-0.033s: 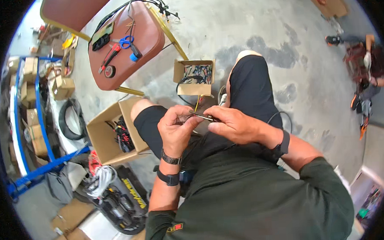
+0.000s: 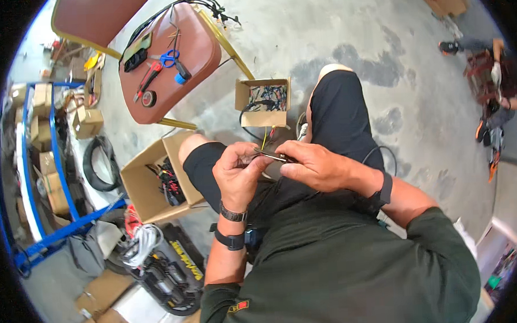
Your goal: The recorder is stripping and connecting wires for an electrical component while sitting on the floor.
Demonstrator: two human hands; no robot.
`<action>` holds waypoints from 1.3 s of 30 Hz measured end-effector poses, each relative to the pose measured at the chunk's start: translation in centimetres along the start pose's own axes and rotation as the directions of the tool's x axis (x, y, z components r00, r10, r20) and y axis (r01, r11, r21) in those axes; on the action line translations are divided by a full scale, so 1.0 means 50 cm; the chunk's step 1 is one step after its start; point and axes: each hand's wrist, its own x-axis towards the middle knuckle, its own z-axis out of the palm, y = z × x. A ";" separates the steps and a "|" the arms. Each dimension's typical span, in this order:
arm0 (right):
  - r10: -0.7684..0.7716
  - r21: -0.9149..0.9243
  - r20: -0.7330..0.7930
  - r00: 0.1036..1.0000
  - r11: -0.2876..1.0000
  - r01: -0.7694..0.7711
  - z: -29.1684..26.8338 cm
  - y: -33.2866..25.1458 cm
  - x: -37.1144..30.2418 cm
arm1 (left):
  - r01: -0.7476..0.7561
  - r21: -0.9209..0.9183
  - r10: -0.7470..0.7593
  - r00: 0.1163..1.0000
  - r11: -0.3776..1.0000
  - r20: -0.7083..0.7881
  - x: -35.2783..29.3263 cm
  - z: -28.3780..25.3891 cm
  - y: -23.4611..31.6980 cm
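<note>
Yellow wire (image 2: 264,139) shows just beyond the left hand (image 2: 238,165), which pinches something unclear, while the right hand (image 2: 310,166) grasps a slim metal tool (image 2: 278,157) between them, both grips unchanged from a moment ago, so the work seems no further along.

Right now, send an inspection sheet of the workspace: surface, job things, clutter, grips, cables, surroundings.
Surface: brown chair seat; grey floor with dark patches.
Job things: slim metal tool, exact type unclear; yellow wire.
Clutter: blue scissors, red-handled cutter and tape roll on the seat; small open box of small parts on the floor.
Grips: right grip closed on the tool; left grip pinched near its tip, contents hidden.
Cables: yellow wire just beyond the grips; wire bundle in the large open box.
Surroundings: blue shelving with cartons at left; another person far right.
</note>
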 end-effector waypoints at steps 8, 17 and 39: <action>-0.093 -0.065 -0.067 0.993 0.994 0.089 0.010 0.004 0.006 | -0.021 -0.078 0.019 1.000 0.997 -0.018 -0.006 -0.011 0.005; -0.114 -0.076 -0.068 0.991 0.991 0.108 0.005 -0.004 0.007 | -0.089 -0.062 0.086 0.995 0.994 -0.044 -0.008 -0.012 -0.003; -0.148 -0.138 -0.130 0.980 0.982 0.130 0.005 -0.005 0.010 | -0.151 -0.043 0.145 0.983 0.988 -0.115 -0.009 -0.007 -0.013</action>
